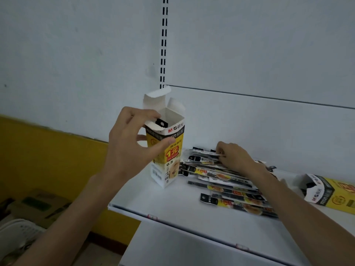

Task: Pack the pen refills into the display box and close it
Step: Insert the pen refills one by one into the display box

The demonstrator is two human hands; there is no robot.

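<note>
Looking down from the head camera, I see both forearms reaching in from the bottom edge of the frame onto a white shelf [172, 206]. Just right of centre, a loose heap of pen refills [226, 181] in flat black-and-yellow packets lies fanned out on the shelf. My right hand [233, 157] rests on the far end of that heap, fingers curled and pinching the top edge of one packet. At centre frame my left hand [127, 144] grips the display box [167, 150], thumb pressed on its yellow printed front and fingers wrapped round its left side near the rim. The box stands upright on the shelf, just left of the heap, with its top flaps open and the black tab of a refill showing inside. At the far right edge a second box [330, 192] of the same print lies on its side, its open mouth facing the heap. Behind everything, a pale back panel rises, with a slotted upright [164, 43] running up the top centre.
</note>
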